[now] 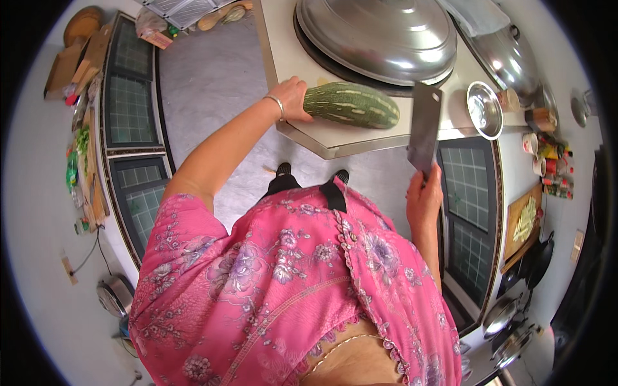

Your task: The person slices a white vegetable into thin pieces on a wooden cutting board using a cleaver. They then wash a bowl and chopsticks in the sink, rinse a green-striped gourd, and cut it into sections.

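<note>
A long green squash [351,105] with pale streaks lies on its side on the light counter [325,137]. My left hand [294,98] is closed round its left end and wears a bracelet at the wrist. In my right hand [425,196] is a cleaver [425,125], gripped by its handle with the broad blade pointing up and away from me. The blade stands just right of the squash's right end, apart from it. Most of the cleaver's handle is hidden by my fingers.
Behind the squash, a large domed metal lid [380,38] covers a wok. A metal bowl [484,110] sits to the right. Further right are a cutting board [523,222] with pale cut pieces and several bottles. The counter's front edge [328,154] comes to a corner.
</note>
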### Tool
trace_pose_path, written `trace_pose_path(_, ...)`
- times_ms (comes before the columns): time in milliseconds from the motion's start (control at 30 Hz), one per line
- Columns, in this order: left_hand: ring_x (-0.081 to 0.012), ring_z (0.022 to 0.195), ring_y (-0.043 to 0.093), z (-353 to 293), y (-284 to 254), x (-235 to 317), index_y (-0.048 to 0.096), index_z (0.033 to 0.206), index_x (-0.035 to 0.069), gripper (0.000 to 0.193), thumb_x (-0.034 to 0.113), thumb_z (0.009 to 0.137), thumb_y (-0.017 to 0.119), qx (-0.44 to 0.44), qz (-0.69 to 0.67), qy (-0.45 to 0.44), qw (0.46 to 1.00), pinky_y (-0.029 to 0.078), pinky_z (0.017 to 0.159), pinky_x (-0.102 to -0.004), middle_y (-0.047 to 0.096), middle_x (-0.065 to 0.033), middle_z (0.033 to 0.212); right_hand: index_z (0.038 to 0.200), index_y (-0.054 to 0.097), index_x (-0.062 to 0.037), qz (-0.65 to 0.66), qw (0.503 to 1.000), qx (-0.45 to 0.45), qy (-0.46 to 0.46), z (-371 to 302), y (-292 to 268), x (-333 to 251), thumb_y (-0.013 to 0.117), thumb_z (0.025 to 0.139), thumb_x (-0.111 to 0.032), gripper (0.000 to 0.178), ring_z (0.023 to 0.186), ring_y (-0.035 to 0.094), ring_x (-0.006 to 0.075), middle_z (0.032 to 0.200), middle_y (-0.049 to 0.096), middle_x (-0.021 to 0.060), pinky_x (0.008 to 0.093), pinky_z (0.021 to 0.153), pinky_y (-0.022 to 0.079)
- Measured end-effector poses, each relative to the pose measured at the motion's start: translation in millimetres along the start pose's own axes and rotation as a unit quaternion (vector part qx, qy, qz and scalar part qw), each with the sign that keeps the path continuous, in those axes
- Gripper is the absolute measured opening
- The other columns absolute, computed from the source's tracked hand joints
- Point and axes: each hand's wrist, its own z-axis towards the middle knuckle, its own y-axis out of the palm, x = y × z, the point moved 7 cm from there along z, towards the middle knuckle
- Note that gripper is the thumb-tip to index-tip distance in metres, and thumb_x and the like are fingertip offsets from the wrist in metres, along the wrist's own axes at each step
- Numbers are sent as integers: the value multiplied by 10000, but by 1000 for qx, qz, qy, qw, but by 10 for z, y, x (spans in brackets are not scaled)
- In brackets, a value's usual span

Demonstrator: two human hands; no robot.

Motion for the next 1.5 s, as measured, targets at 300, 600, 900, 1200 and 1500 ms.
trace_pose_path(300, -324, 1061, 556, -195, 232, 175, 528, 1047, -16, 660, 452, 639, 752, 24, -113, -56, 992, 465, 913, -388, 536, -209, 1110, 1158, 476, 5, -46, 993, -63, -93, 17, 1112, -947, 497, 887, -31, 274, 887, 582, 446, 938, 603, 276, 470, 733, 475)
trace_pose_path(600, -324, 1121, 519, -182, 340, 149, 467, 1129, -2, 695, 468, 690, 731, -34, -139, -12, 990, 451, 937, -396, 517, -188, 1161, 1134, 471, -19, -110, 991, -65, -45, -163, 1334, -1028, 484, 898, -61, 241, 835, 590, 444, 911, 609, 259, 486, 698, 480)
trace_pose_path(900, -308, 1116, 522, -191, 338, 161, 466, 1126, 10, 667, 473, 713, 712, -42, -146, -10, 988, 468, 906, -422, 522, -164, 1146, 995, 442, -26, -189, 977, -103, 2, -82, 1350, -1025, 477, 908, -104, 122, 743, 588, 454, 823, 609, 249, 538, 635, 457)
trace_pose_path(1200, -338, 1047, 535, -247, 361, 163, 459, 1066, 0, 644, 460, 695, 718, 37, -159, -11, 986, 452, 901, -412, 544, -191, 1076, 920, 415, -4, -233, 961, -146, 8, 21, 1434, -1057, 476, 900, -98, 114, 685, 580, 468, 717, 596, 260, 551, 609, 451)
trace_pose_path(1500, -301, 1091, 541, -196, 331, 191, 481, 1124, 1, 664, 445, 698, 729, -4, -173, -25, 985, 493, 855, -433, 529, -166, 1155, 879, 463, 13, -227, 963, -144, 36, 288, 1681, -869, 449, 889, -132, 147, 758, 597, 474, 759, 616, 270, 549, 677, 472)
